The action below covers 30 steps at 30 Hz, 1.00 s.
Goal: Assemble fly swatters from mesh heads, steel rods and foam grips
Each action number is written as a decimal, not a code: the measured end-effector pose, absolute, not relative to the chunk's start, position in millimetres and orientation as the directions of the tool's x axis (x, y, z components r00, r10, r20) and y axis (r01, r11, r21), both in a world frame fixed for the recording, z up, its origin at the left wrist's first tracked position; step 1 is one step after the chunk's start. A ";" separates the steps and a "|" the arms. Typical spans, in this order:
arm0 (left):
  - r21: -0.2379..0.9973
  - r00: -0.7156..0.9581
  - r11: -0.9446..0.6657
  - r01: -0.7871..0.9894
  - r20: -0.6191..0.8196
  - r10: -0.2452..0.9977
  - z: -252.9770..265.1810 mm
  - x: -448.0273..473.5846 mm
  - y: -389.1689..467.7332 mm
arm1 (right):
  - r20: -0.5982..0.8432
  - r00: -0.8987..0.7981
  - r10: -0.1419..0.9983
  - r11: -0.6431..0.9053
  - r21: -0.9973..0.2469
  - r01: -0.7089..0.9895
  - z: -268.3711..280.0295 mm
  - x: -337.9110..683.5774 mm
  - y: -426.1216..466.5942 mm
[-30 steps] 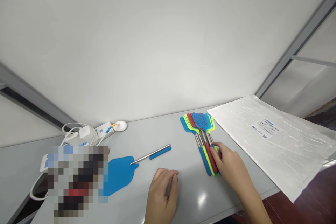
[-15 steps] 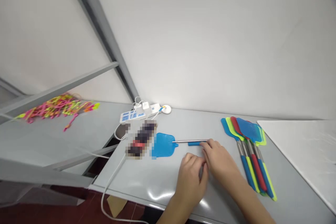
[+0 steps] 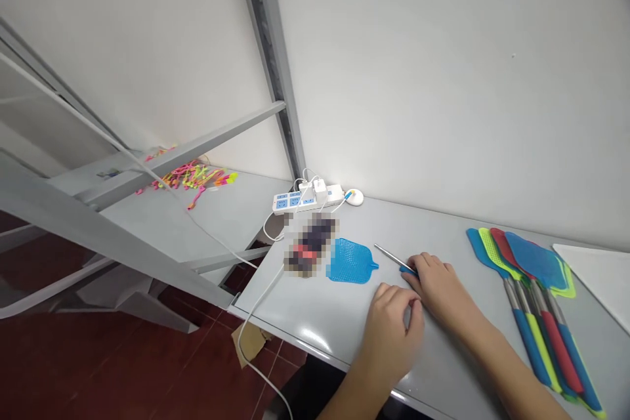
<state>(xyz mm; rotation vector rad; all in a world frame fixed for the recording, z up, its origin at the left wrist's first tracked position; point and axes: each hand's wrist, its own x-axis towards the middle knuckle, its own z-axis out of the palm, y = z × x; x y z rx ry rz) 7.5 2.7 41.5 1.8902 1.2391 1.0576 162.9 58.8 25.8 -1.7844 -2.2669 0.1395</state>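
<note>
A blue fly swatter head (image 3: pixel 352 261) lies flat on the grey table, its short neck pointing right. Apart from that neck, a thin metal fly swatter rod (image 3: pixel 391 254) slants down into my right hand (image 3: pixel 437 283). The fingers close over the rod and a bit of blue grip (image 3: pixel 407 270), most of which they hide. Just left of it and nearer the front edge is my left hand (image 3: pixel 392 323), its fingers curled in toward the thumb; whatever they might hold is hidden.
Several fly swatters (image 3: pixel 541 308) in blue, yellow, red and green lie stacked at right, beside a white sheet (image 3: pixel 598 272). Behind the pixelated object (image 3: pixel 311 246) sits a power strip (image 3: pixel 295 202) with plugs. A white cable (image 3: pixel 260 374) hangs off the edge. Colourful toys (image 3: pixel 191 174) lie beyond the metal frame (image 3: pixel 231 123).
The rod's tip has come away from the swatter head's neck and now tilts, with my right hand still on it. My view has swung left, so everything appears further right.
</note>
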 end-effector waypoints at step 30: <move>0.993 0.246 -0.090 0.082 0.067 0.967 64.3 -13.5 -74.8 | 0.054 0.305 0.951 0.022 -0.994 0.108 61.7 75.4 -55.7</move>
